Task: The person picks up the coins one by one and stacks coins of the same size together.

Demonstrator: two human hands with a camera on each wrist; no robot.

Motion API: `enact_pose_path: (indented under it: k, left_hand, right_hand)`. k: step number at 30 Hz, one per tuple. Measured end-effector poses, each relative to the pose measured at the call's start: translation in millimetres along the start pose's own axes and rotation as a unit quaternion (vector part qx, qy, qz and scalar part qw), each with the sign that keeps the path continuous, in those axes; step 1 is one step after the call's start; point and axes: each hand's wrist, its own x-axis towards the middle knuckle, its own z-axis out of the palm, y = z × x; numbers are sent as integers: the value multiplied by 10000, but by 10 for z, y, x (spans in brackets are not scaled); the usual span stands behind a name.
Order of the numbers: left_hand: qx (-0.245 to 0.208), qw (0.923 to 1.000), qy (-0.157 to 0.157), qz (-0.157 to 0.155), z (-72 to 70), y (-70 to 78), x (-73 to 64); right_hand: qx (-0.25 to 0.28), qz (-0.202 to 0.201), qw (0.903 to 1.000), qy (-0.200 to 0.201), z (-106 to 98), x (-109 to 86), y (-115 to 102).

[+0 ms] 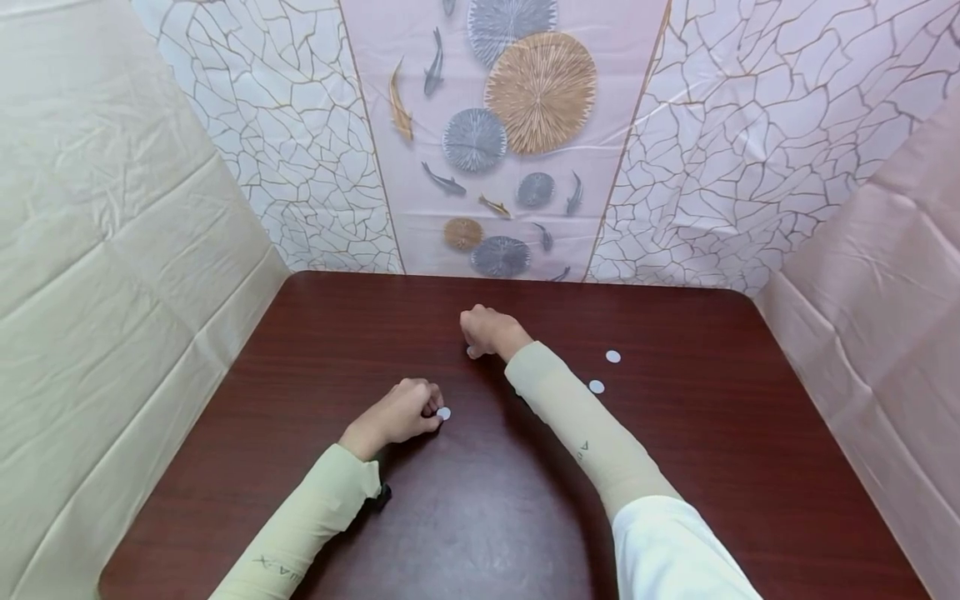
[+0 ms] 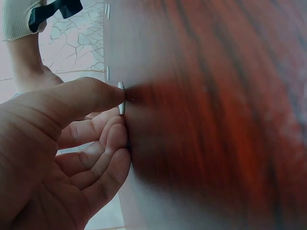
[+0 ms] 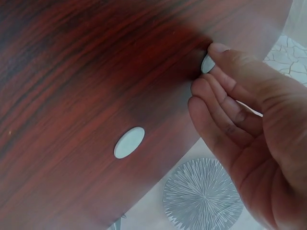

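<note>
A cloth-draped booth (image 1: 877,325), the kind of building unclear: creased pale fabric side walls (image 1: 97,333) flank a dark reddish-brown wood-grain counter (image 1: 495,525), behind which hangs a white, gold-veined printed backdrop (image 1: 300,125).

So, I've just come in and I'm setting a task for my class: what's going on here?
At a dark wooden table, a person's left hand pinches a small white disc close to the tabletop. The right hand, farther forward, pinches a second disc. Two more, a nearer disc and a farther disc, lie on the table to the right of the right forearm.
</note>
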Motion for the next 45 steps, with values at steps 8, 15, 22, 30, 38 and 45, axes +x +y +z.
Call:
enact_pose_path:
  k: [8,15,22,30,38,45]
  left_hand:
    - [-18,10000,23,13,-5,17,-11]
    - [-45,10000,30,5,-4,11,-15]
    - [-46,10000,46,58,3,4,-21]
    - [40,9999,76,77,-5,-5,-16]
    - [57,9999,96,88,-6,-7,-12]
    - [15,10000,66,10,7,-12,-8]
  right_hand:
    - [3,54,10000,-41,-6,44,29]
    - [105,0,9999,-40,11,66,45]
    - [160,-84,9998,103,79,78,89]
    - [208,-164,9994,213,145,100,131]
    - [207,-328,9986,367,170,92,171]
    - [440,-502,9966,488,222,97,229]
